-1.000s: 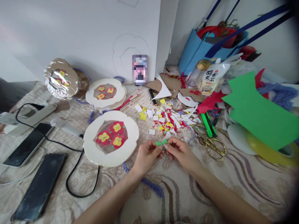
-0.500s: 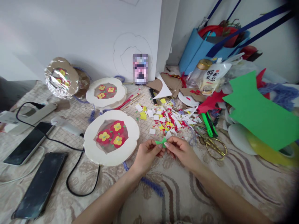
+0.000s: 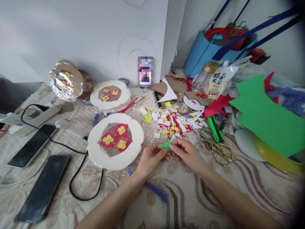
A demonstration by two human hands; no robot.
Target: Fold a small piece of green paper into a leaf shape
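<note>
A small piece of green paper [image 3: 166,145] is pinched between my two hands, over the front of the scrap pile. My left hand [image 3: 153,156] holds its left end between thumb and fingers. At the right end, my right hand [image 3: 184,152] grips it the same way, close against the left. Left of my hands lies a white scalloped frame [image 3: 95,152] with red and yellow paper flowers [image 3: 121,129] on its sheer centre. Paper scraps [image 3: 170,122] in white, red and yellow lie just beyond my fingers.
Gold-handled scissors [image 3: 222,154] and a green box cutter [image 3: 214,128] lie to the right, near a large green paper sheet [image 3: 269,117]. A second flowered frame [image 3: 95,97] is behind. Phones [image 3: 43,189], a glue gun [image 3: 70,128] and a black cable [image 3: 71,187] occupy the left.
The view has shifted slightly, so everything sits a little further right. Both hands still hold the green paper, whose angle between the fingers has changed slightly.
</note>
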